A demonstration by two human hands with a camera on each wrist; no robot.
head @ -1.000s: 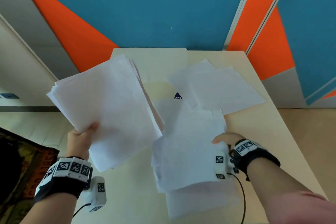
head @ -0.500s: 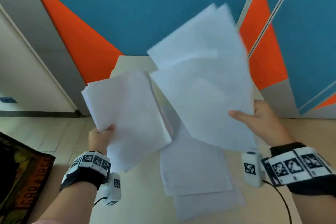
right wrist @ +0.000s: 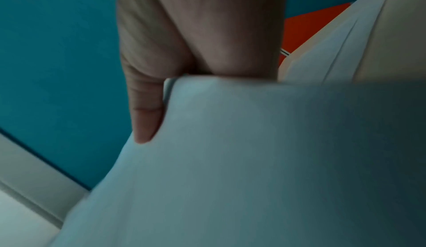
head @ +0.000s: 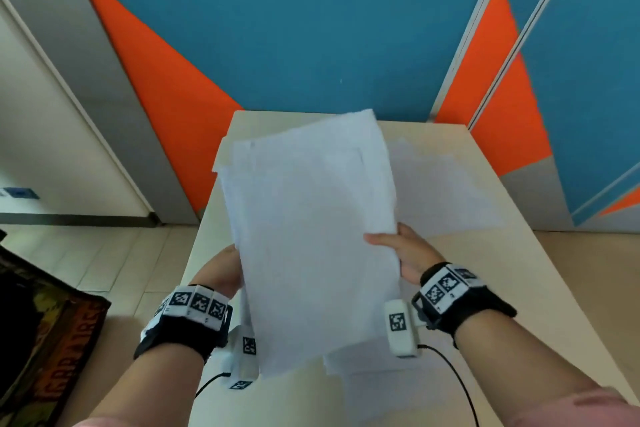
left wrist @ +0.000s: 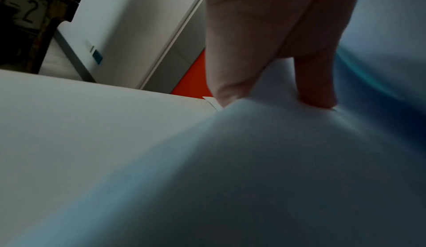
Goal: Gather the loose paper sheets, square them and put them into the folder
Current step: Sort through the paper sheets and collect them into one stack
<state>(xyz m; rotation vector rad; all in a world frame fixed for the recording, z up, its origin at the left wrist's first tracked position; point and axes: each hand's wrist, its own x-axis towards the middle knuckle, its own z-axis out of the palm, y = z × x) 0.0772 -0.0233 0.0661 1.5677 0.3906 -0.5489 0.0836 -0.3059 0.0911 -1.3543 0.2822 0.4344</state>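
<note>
Paper sheets (head: 311, 236) lifted above desk (head: 485, 288) centre — left hand (head: 221, 270) grips 9 o'clock edge, right hand (head: 405, 253) pinches 3 o'clock edge, likely for squaring; more sheets (head: 443, 191) at 2 o'clock.

a thick stack of white paper sheets (head: 311, 236) is held up above the surface, tilted, its near end lower. its edges are uneven, with several sheets stepping out along the far and left sides. more white sheets (head: 446, 191) lie flat on the surface at the right, overlapping one another, and others (head: 367, 388) lie flat at the near side, partly hidden under the raised stack. the folder cannot be made out for certain.
</note>
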